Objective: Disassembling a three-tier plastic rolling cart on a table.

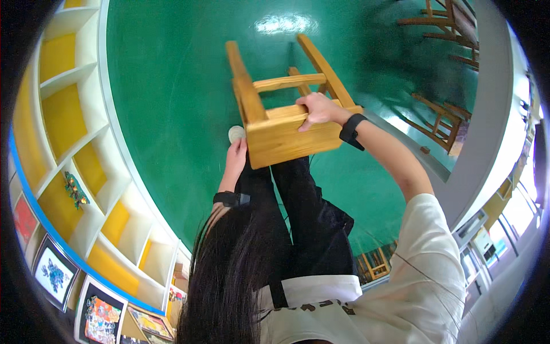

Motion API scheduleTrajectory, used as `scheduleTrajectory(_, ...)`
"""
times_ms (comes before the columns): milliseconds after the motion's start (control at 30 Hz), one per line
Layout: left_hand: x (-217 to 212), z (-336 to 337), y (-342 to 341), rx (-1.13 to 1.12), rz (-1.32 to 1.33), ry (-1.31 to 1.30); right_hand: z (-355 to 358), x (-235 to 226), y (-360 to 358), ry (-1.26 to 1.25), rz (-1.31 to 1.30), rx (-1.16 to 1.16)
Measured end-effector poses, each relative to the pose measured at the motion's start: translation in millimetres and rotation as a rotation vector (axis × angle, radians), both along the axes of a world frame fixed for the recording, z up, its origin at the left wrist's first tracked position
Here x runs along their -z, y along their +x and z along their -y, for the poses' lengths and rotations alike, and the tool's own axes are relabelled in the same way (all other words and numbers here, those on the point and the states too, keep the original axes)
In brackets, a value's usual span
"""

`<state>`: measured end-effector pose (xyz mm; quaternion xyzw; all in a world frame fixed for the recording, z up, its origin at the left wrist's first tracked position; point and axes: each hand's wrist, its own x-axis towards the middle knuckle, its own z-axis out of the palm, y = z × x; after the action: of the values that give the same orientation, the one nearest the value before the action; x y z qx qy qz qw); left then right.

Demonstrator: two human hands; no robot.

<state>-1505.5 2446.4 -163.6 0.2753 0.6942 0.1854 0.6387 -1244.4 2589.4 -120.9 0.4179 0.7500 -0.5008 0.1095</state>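
Note:
A light wooden stool (295, 143) is tipped in front of my legs, its seat toward me and its legs pointing away. My right hand (318, 109) is closed over the upper edge of the seat, between the legs, with the thumb on the seat's flat face. At the seat's left edge, my left hand (237, 153) is closed on the stool, its fingertips partly hidden at the rim. Just beyond that hand a pale rounded shape (236, 133) shows near the floor; I cannot make out what it is. Both wrists wear black bands.
White shelving with yellow backs (86, 126) curves along the left, with framed pictures (54, 272) below it. More wooden stools (438, 123) stand at the right, past a grey ledge (409, 143). The floor (172, 86) is glossy green.

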Motion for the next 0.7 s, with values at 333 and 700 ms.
scheduleTrajectory(333,2.4,-149.6,77.3,0.595,-0.07,0.596,14.9,6.2,92.5,-0.374,-0.208,0.891)
scheduleTrajectory(700,-9.3,-261.4,174.5,0.83,-0.058,0.681,-19.0,-20.7,171.7,-0.537,-0.459,1.458)
